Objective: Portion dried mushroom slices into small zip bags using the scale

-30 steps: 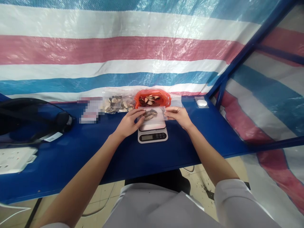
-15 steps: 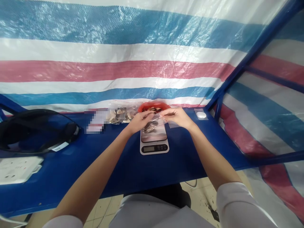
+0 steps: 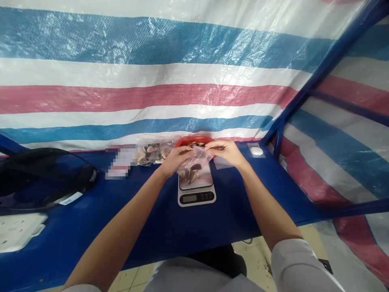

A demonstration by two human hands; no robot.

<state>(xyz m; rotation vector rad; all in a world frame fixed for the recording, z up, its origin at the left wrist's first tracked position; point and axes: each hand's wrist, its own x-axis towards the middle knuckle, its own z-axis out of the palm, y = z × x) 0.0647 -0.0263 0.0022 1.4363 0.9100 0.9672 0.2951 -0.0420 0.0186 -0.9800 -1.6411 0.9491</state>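
A clear plastic bag (image 3: 189,165) with several dark and pale dried slices, perhaps mushroom, hangs from both hands. My left hand (image 3: 178,159) pinches its top edge on the left. At the opposite upper corner, my right hand (image 3: 224,150) grips the bag between thumb and fingers. Under the bag sits a white kitchen scale (image 3: 197,198) with a shiny plate and a small display; I cannot tell whether the bag touches the plate. Behind the hands stands a red bowl (image 3: 182,141) holding more slices, partly hidden.
Filled clear bags (image 3: 148,154) lie left of the bowl, beside a blurred-out paper (image 3: 120,162). A flat clear bag (image 3: 223,163) and a small bag with a white disc (image 3: 256,151) are on the right. Black headgear (image 3: 88,176) and a white power strip (image 3: 21,231) occupy the blue table's left.
The bag has been drawn more upright and its slices now hang lower, over the scale plate. Both hands keep hold of its top. The camera view has tipped slightly upward.
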